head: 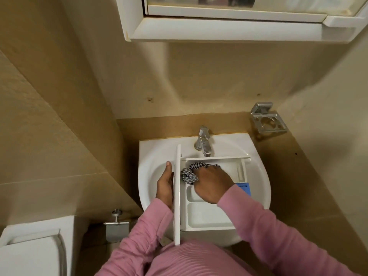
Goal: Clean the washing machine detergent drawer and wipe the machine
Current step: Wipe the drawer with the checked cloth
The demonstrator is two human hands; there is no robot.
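Wiping inside the detergent drawer (207,214), which lies across the sink (151,152) basin, with its front panel (177,196) at 9 o'clock and its rear toward 3.

Right hand (213,184) is in the far compartment. Its grip is closed round a bunched checked cloth (189,172), which shows at about 10 o'clock of the hand.

Left hand (165,188) lies against the panel's outer face, one digit straight toward 12. Whether the rest hook round the edge is hidden, so I cannot tell that grip.

Tap (203,142) stands at 12 o'clock of the drawer. Blue insert (244,188) sits at 3 o'clock of the right hand.

Judgement: the drawer is light, rigid moulded plastic, likely slick when wet, and the thin dividers are probably its weak points. Best held by the broad panel or side walls, not by the dividers or insert. The cloth is soft and should push into corners. The machine is out of view, so wiping it is presumably yet to come.
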